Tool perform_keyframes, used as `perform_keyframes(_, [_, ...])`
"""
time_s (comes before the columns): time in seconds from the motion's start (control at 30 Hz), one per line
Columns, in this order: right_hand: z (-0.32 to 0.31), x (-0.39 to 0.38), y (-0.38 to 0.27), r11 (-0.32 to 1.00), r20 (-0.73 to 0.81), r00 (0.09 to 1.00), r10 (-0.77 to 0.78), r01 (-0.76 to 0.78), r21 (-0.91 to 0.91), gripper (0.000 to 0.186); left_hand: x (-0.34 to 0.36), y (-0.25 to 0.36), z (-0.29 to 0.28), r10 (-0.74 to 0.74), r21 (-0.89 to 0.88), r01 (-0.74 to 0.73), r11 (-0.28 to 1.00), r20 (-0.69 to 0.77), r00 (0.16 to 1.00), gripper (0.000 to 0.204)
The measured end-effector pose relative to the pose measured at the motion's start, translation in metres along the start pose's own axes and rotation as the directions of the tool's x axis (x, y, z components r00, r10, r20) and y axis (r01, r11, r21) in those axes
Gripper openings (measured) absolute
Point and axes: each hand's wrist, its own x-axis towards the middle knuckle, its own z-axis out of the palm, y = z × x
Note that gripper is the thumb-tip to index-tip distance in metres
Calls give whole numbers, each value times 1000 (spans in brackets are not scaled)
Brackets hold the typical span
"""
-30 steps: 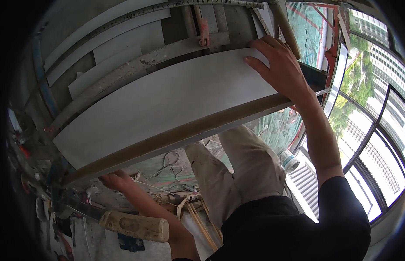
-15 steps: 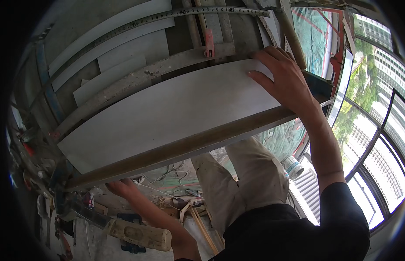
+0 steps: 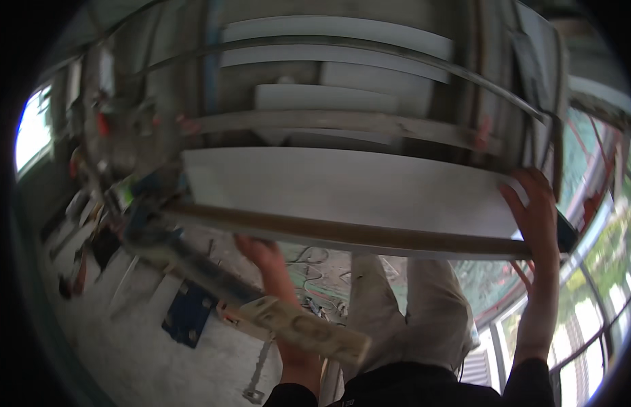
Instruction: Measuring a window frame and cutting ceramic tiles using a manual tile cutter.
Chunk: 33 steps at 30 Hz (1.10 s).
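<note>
A long white sheet point(image 3: 342, 190) lies across a bench, its near edge against a brown rail point(image 3: 356, 234). My right hand point(image 3: 538, 210) rests over the sheet's right end, thumb and fingers apart. Below the rail's left part is my left hand point(image 3: 262, 256); blur and the rail hide its fingertips, so I cannot tell what it touches. Nearer to me, a metal lever with a worn beige grip point(image 3: 305, 329) slants from the bench's left end toward my left forearm.
Beyond the sheet, more white strips point(image 3: 336, 30) lie on the bench, with a long thin bar or tape point(image 3: 369, 44) across them. A pale crossbar point(image 3: 329, 121) carries red clamps point(image 3: 483, 134). On the floor at left is a dark blue plate point(image 3: 188, 313). Windows stand at right.
The view has swung left, blurring the picture, so the bench sits lower and more level. My right hand stays at the sheet's right end; the left stays below the rail.
</note>
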Motion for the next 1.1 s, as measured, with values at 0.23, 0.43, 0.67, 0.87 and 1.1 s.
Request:
perform_keyframes(0.23, [13,-13,18,980,-10,995,-100,97,-171,38,-21,7,52,-19,-76,13,997,-80,997,8])
perform_keyframes(0.43, [6,-3,7,1000,26,999,-27,27,16,42,-20,4,59,-82,-188,45,981,-195,977,12])
perform_keyframes(0.67, [-10,24,-12,993,-130,990,-46,60,104,48,-12,69,50,116,49,-105,993,-488,865,25])
perform_keyframes(0.87, [-5,54,-45,986,-126,980,-155,161,38,53,22,230,63,769,615,-653,441,115,628,21])
perform_keyframes(1.1, [-4,54,-65,996,-140,989,-44,54,68,54,28,264,105,804,500,-837,222,391,447,24])
